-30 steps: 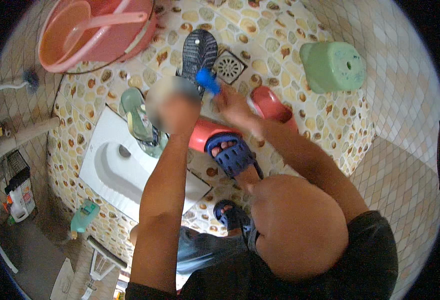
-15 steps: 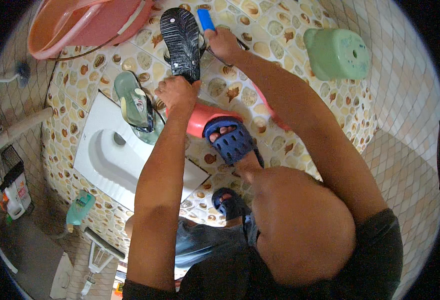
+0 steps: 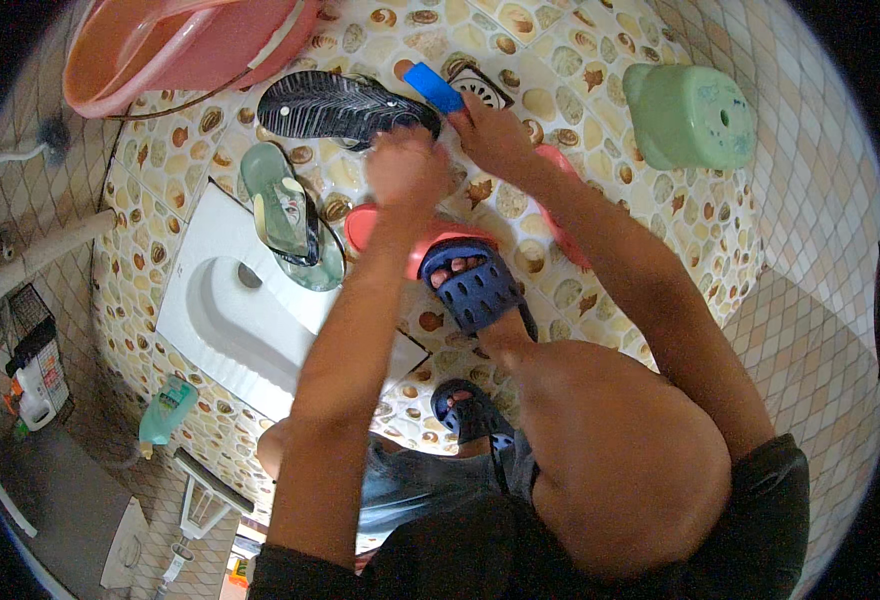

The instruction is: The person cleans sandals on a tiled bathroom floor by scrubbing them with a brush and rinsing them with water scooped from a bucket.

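A black flip-flop point(image 3: 320, 106) with pale streaks lies crosswise above the floor, its far end to the left. My left hand point(image 3: 408, 172), blurred, is closed on its right end. In my right hand point(image 3: 498, 142) is a blue oblong object point(image 3: 433, 88), gripped with its tip toward the flip-flop; its underside is hidden, so its kind is unclear. A green flip-flop point(image 3: 278, 195) with a dark strap lies left of my left forearm, overlapping the squat toilet's edge. Below my hands, a red rounded plastic thing point(image 3: 385, 230) sits beside my foot in a blue clog point(image 3: 472, 290).
A white squat toilet point(image 3: 185, 320) is set in the pebble-patterned floor. A pink tub point(image 3: 190, 60) stands at the far left, a green stool point(image 3: 695, 118) at the right. A drain grate point(image 3: 490, 85) lies beyond my right hand. A green bottle point(image 3: 168, 410) and a squeegee point(image 3: 210, 485) are lower left.
The black flip-flop has swung from upright to crosswise, its far end now left. My left hand has moved right; my right hand has moved slightly right and down with the blue object.
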A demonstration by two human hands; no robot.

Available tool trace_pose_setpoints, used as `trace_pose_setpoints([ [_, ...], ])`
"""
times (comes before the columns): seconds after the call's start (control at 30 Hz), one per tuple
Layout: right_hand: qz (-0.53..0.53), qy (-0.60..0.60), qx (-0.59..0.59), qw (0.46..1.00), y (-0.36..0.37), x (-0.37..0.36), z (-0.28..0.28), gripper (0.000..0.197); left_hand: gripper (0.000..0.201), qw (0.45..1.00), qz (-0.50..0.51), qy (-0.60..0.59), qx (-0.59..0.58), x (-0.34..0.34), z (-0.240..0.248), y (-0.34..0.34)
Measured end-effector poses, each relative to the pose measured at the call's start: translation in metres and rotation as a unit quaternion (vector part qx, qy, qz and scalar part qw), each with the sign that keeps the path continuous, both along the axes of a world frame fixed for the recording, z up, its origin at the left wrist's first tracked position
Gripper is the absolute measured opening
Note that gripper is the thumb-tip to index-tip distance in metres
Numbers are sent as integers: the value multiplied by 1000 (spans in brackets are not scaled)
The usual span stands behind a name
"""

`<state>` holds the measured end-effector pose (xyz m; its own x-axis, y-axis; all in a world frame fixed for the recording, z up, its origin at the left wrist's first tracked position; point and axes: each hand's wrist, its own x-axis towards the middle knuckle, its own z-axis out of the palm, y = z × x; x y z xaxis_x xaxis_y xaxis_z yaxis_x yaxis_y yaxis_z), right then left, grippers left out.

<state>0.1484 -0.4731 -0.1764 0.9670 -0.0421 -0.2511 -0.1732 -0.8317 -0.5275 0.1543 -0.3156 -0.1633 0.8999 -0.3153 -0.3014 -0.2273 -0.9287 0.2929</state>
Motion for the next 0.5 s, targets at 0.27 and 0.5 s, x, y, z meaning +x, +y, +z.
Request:
trace_pose_setpoints([
  [0.27, 87, -5, 23, 996, -7, -52, -8, 38, 87, 940, -182, -180, 224, 126, 12, 99],
  [0.5, 84, 6, -56, 995, -24, 13, -19, 34, 103, 973, -61, -5, 224, 74, 18, 49],
])
